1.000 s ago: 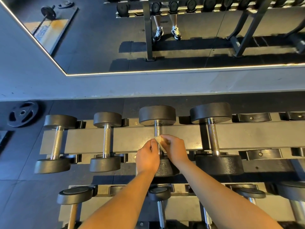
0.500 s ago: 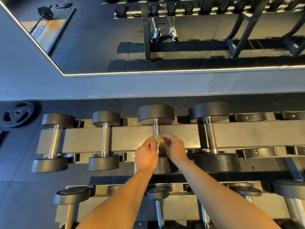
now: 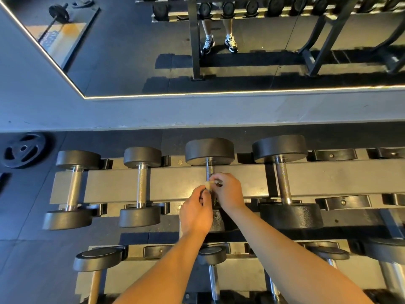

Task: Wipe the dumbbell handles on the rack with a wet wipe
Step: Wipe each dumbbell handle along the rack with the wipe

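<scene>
Right hand [image 3: 229,194] pinching wet wipe [image 3: 207,183] against dumbbell handle [image 3: 209,168], left hand [image 3: 196,212] curled round it below

Both forearms [image 3: 285,249] outstretched, left grip [image 3: 196,212] and right grip [image 3: 230,191] close together, fingers [image 3: 215,178] curled.

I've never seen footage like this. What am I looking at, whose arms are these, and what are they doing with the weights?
There is no machine here. A person wears a camera on their head, so this view looks down at their own arms. Before them stands a rack holding black dumbbells with metal handles. Both hands meet at the third dumbbell handle from left in the upper row: the left hand and right hand pinch a pale wet wipe against it. Beyond is a wall mirror showing the person's legs and shoes. A weight plate sits at left.
</scene>
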### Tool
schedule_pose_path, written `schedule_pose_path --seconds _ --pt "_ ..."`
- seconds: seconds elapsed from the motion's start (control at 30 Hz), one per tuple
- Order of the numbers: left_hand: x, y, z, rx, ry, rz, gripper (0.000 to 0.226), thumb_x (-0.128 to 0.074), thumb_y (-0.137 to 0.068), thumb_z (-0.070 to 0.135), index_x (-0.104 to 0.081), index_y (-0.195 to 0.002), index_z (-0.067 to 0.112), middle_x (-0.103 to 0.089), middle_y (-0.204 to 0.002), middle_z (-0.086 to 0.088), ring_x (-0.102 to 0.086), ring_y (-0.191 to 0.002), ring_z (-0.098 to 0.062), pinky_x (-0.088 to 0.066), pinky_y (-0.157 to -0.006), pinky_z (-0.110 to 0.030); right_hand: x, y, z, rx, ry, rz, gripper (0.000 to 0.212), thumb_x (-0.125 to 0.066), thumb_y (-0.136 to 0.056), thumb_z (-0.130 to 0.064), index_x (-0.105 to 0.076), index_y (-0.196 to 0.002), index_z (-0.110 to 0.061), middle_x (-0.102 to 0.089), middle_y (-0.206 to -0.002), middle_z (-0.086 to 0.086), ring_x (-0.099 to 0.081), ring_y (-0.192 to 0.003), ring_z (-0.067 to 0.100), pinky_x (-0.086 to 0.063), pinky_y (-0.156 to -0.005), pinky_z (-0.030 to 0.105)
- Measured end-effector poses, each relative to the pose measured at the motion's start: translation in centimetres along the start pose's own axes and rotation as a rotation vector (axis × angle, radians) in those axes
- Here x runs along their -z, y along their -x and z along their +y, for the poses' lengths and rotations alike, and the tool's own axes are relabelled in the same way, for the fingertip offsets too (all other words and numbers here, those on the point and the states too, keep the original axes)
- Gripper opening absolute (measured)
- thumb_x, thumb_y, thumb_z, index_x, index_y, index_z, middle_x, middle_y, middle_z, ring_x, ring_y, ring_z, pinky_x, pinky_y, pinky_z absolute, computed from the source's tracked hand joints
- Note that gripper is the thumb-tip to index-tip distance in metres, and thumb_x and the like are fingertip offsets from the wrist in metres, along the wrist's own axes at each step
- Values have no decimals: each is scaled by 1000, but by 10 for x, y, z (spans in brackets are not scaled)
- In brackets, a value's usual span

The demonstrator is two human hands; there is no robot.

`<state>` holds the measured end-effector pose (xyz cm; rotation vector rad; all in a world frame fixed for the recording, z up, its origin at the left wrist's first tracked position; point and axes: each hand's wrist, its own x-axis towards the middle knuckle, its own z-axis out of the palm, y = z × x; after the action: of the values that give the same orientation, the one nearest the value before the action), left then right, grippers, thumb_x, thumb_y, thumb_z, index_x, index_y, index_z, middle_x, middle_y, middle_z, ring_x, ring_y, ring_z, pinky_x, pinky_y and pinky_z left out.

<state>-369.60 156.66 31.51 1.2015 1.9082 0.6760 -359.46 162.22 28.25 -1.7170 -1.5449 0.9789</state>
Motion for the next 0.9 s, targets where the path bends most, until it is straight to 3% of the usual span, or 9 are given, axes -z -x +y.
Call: schedule_pose_path --seconds 0.1,0.2,0.33,0.5,0.63,0.77,0.9 --pt "1 1 -1 -1 4 -6 27 -38 -106 39 -61 -119 40 -65 -76 9 -62 -69 -5 -38 -56 -24 5 7 5 7 -22 17 13 -69 -92 -12 -65 -88 -23 -64 -94 -8 -60 -91 5 -52 -82 21" --pt "4 2 2 -12 12 -29 22 -38 -106 35 -59 -108 42 -65 -79 11 -61 -73 -5 -38 -59 -21 9 -10 -8 24 -71 168 14 -65 -94 -10 -64 -94 -24 -63 -101 -5 -59 -96 3 -44 -80 4" --pt "6 5 6 -2 10 -29 20 -39 -106 34 -52 -104 48 -65 -83 15 -61 -77 -2 -38 -60 -18 1 -26 -19 -32 -59 152 8 -66 -94 -11 -68 -99 -18 -60 -110 0 -55 -94 2 -38 -75 -3" --pt "4 4 4 -2 -28 -20 21 -38 -106 35 -56 -106 46 -64 -83 15 -60 -78 -2 -38 -62 -18 0 -10 -9 -24 -11 38 13 -68 -91 -7 -69 -97 -19 -59 -106 -3 -57 -95 6 -41 -75 1" --pt "3 4 2 6 -28 -19 23 -38 -106 36 -58 -114 45 -65 -86 16 -60 -81 -1 -41 -65 -19 6 6 4 -31 21 -69 20 -69 -91 -9 -67 -82 -27 -64 -97 -1 -59 -90 8 -50 -86 20" --pt "3 3 3 6 -11 -15 21 -38 -106 32 -56 -107 44 -63 -82 15 -60 -78 -4 -39 -63 -17 6 -11 -11 8 -40 116 9 -67 -94 -15 -73 -97 -21 -62 -105 -2 -56 -96 5 -39 -79 3" --pt "1 2 2 40 15 5 27 -37 -106 32 -63 -115 38 -64 -85 16 -60 -81 -2 -42 -68 -18 -11 -29 -29 -74 -58 213 9 -68 -92 -15 -75 -97 -17 -57 -112 2 -54 -101 9 -33 -77 -1"
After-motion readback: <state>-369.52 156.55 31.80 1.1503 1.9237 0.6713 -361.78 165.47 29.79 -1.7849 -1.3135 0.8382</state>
